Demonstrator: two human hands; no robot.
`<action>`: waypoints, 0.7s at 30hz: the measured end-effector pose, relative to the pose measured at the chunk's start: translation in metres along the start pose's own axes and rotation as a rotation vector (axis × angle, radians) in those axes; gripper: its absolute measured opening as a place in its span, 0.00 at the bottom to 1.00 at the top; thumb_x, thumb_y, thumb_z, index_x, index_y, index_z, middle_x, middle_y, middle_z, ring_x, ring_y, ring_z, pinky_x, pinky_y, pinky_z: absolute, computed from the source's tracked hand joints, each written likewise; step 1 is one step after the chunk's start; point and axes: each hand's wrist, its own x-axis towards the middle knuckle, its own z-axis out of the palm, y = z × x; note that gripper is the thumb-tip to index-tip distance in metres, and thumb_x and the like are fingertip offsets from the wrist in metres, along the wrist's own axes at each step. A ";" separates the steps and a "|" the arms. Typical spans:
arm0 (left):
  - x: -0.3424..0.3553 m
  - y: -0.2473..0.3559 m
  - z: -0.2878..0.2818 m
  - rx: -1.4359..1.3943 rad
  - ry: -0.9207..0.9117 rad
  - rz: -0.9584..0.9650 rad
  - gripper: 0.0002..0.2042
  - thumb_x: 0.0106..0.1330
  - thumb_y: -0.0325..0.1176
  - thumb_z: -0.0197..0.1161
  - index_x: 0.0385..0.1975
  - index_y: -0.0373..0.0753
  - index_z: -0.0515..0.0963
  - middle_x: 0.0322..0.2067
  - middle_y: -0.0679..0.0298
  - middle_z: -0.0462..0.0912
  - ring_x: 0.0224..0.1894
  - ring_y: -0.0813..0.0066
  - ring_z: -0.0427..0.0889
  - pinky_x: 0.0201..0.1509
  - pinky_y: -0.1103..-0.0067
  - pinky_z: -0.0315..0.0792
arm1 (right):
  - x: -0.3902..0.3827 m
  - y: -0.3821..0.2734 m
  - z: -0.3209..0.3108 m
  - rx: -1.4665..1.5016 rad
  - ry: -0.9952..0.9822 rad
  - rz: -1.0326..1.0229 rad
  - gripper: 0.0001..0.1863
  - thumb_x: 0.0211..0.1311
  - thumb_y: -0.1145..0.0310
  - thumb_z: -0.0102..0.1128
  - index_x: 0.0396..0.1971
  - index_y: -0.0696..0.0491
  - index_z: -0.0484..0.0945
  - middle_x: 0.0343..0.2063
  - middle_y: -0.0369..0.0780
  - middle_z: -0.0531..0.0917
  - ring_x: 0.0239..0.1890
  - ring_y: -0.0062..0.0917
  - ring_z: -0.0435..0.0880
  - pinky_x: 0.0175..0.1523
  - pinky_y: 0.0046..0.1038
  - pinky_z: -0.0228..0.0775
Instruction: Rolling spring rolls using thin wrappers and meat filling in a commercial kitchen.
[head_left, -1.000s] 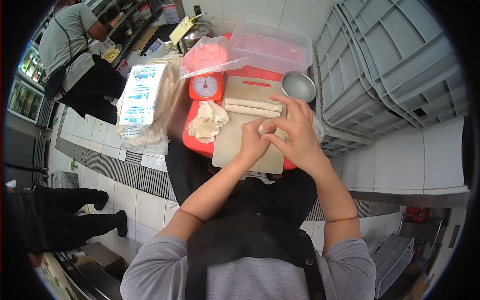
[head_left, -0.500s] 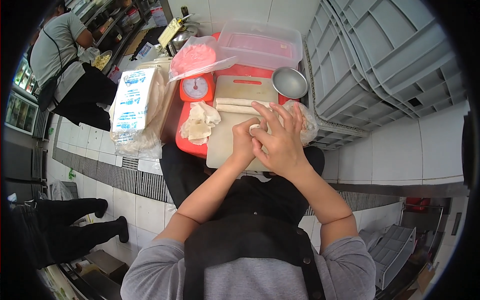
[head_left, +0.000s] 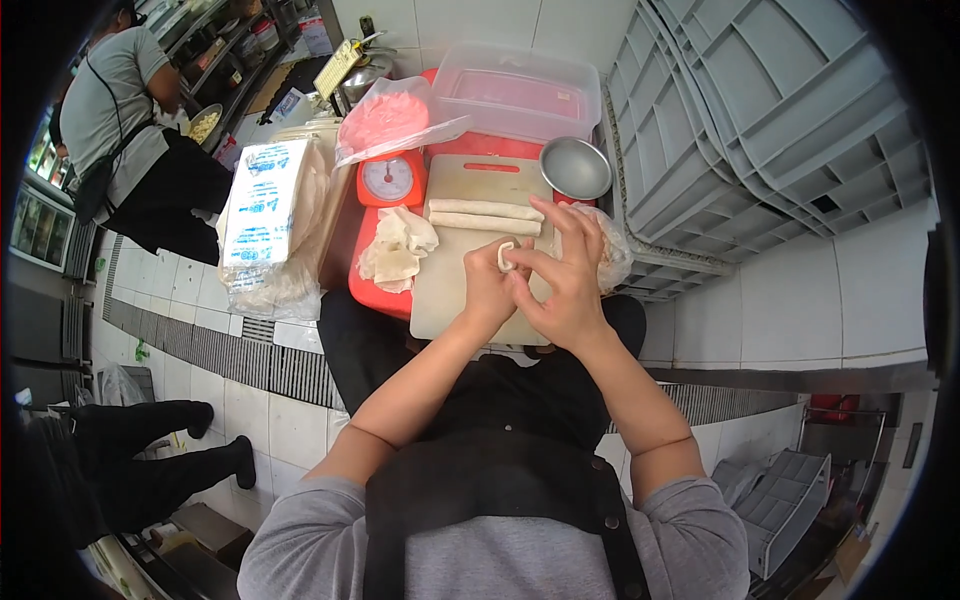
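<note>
My left hand (head_left: 487, 288) is closed around a rolled white dough sheet (head_left: 506, 257), its curled end showing above the fist. My right hand (head_left: 570, 280) pinches that end between thumb and forefinger, the other fingers raised. Both hands are over the near part of a cream cutting board (head_left: 437, 300). Beyond them, two long white dough rolls (head_left: 483, 217) lie side by side across the board. A heap of loose, crumpled wrapper sheets (head_left: 397, 250) lies at the board's left edge. The rest of the held roll is hidden by my fingers.
An orange dial scale (head_left: 388, 178) carries something pink in a plastic bag (head_left: 385, 118). A metal bowl (head_left: 575, 168) and a filled clear bag (head_left: 614, 252) stand right, near grey crates (head_left: 760, 120). Packaged sheets (head_left: 265, 205) lie left. A clear tub (head_left: 515, 90) is behind; a co-worker (head_left: 125, 110) stands far left.
My right fingers have drawn in from a spread pose and now pinch the roll's end, which shows more plainly. The two rolls on the board are less covered.
</note>
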 end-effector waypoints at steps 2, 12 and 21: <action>0.001 0.001 -0.002 0.102 -0.040 0.002 0.18 0.68 0.28 0.69 0.16 0.33 0.70 0.12 0.63 0.67 0.21 0.83 0.59 0.21 0.76 0.60 | 0.000 -0.003 -0.002 -0.065 -0.052 -0.025 0.12 0.50 0.67 0.70 0.37 0.46 0.88 0.70 0.42 0.71 0.72 0.45 0.60 0.75 0.58 0.40; 0.008 0.005 -0.011 -0.128 -0.247 -0.220 0.09 0.62 0.27 0.70 0.23 0.31 0.79 0.18 0.66 0.79 0.26 0.86 0.71 0.27 0.78 0.68 | 0.017 0.013 -0.018 0.141 -0.020 0.080 0.08 0.48 0.71 0.75 0.30 0.47 0.88 0.71 0.45 0.70 0.72 0.43 0.63 0.74 0.46 0.50; 0.008 0.003 -0.015 -0.131 -0.333 -0.015 0.12 0.66 0.33 0.70 0.26 0.30 0.82 0.19 0.69 0.80 0.27 0.87 0.72 0.29 0.81 0.68 | 0.021 -0.003 -0.025 0.062 -0.183 0.006 0.05 0.48 0.71 0.74 0.28 0.49 0.89 0.70 0.44 0.71 0.72 0.45 0.63 0.75 0.47 0.51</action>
